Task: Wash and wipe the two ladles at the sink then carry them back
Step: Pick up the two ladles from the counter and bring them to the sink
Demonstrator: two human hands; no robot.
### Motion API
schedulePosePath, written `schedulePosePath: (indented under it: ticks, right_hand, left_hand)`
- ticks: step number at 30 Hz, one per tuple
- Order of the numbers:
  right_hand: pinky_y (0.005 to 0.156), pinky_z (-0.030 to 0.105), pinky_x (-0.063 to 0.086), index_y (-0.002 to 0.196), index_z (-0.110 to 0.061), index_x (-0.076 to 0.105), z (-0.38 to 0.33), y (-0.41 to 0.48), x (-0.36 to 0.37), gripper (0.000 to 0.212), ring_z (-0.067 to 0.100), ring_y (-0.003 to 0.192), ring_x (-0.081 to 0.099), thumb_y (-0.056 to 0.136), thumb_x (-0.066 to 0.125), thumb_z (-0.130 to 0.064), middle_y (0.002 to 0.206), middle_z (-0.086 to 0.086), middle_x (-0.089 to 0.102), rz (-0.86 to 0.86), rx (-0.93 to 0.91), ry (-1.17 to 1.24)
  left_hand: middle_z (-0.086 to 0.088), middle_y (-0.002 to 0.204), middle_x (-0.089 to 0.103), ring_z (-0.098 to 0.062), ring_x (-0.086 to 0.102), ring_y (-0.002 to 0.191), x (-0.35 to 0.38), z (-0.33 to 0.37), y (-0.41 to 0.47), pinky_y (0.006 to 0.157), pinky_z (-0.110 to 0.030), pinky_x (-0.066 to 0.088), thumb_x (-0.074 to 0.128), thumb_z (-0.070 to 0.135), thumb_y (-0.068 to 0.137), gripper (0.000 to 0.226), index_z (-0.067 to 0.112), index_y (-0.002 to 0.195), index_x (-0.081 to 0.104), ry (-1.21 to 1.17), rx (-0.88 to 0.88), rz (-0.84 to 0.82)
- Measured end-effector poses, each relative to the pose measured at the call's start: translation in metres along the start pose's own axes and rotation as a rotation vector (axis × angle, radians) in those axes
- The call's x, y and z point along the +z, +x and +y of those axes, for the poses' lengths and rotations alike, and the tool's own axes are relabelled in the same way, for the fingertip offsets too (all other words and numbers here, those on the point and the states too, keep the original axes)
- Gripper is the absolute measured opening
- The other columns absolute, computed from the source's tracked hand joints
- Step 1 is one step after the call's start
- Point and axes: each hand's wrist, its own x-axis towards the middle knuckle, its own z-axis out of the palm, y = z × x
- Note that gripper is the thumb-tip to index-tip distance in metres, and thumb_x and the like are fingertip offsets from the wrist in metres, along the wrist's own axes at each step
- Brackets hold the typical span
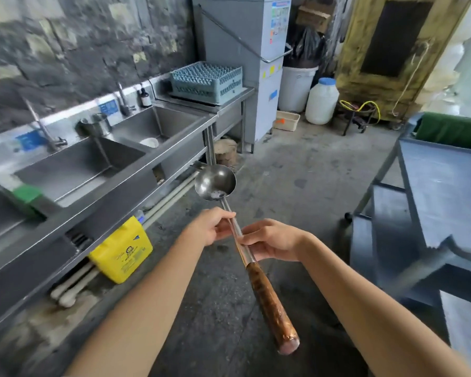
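Note:
One steel ladle (215,183) with a brown wooden handle is held out over the floor, bowl pointing away from me and handle end toward me. My left hand (211,227) grips the metal shaft just below the bowl. My right hand (272,240) closes on the shaft a little lower, just above the wooden grip. The steel sink (74,170) runs along the left, apart from the ladle. Only this one ladle is in view.
A green sponge (26,193) lies on the sink ledge. A yellow jug (123,250) and pale pipes sit under the sink. A blue dish rack (206,81) and dishwasher stand at the back. A grey trolley (433,191) is on the right. Bare concrete floor lies between.

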Motion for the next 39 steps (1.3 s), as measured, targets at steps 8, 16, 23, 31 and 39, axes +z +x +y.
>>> schedulePosePath:
  ticks: [8,16,23,31,39]
  right_hand:
    - [0.067,0.023,0.058,0.097,-0.006,0.069,-0.062,0.128,0.141,0.007,0.011,0.069,0.069,0.098,0.063,-0.003,0.079,0.004,0.068,-0.172,-0.004,-0.116]
    - [0.061,0.017,0.055,0.086,-0.014,0.069,-0.089,0.234,0.264,0.019,0.003,0.064,0.068,0.1,0.059,-0.005,0.071,-0.006,0.07,-0.411,0.024,-0.222]
    - [0.079,0.029,0.051,0.089,-0.014,0.075,-0.106,0.327,0.339,0.013,0.014,0.077,0.068,0.095,0.065,-0.01,0.089,0.007,0.071,-0.567,0.05,-0.33]
    - [0.065,0.023,0.056,0.083,-0.014,0.073,-0.151,0.443,0.411,0.004,0.013,0.07,0.065,0.086,0.073,-0.015,0.081,0.007,0.068,-0.733,0.114,-0.395]
    - [0.069,0.022,0.058,0.076,-0.015,0.074,-0.185,0.531,0.473,0.021,0.011,0.068,0.067,0.095,0.065,-0.01,0.076,0.002,0.07,-0.878,0.169,-0.418]
  left_hand:
    - [-0.002,0.074,0.064,-0.008,0.064,0.049,-0.197,0.026,-0.019,0.043,-0.021,0.052,0.063,0.005,0.09,0.008,0.012,0.086,0.062,-0.158,0.042,0.189]
    - [-0.003,0.066,0.065,-0.015,0.064,0.053,-0.354,0.009,-0.041,0.052,-0.026,0.052,0.066,0.004,0.086,0.003,0.007,0.088,0.065,-0.368,0.044,0.42]
    - [-0.006,0.064,0.064,-0.016,0.063,0.053,-0.454,0.004,-0.049,0.047,-0.025,0.052,0.067,0.004,0.087,0.004,0.006,0.085,0.064,-0.513,0.011,0.591]
    - [-0.006,0.07,0.062,-0.016,0.059,0.06,-0.558,0.03,-0.027,0.045,-0.022,0.052,0.064,0.005,0.089,0.007,0.006,0.082,0.062,-0.686,0.019,0.771]
    - [-0.011,0.066,0.065,-0.022,0.061,0.065,-0.638,0.053,-0.015,0.052,-0.031,0.053,0.056,-0.004,0.09,0.01,0.0,0.084,0.062,-0.767,0.097,0.947]
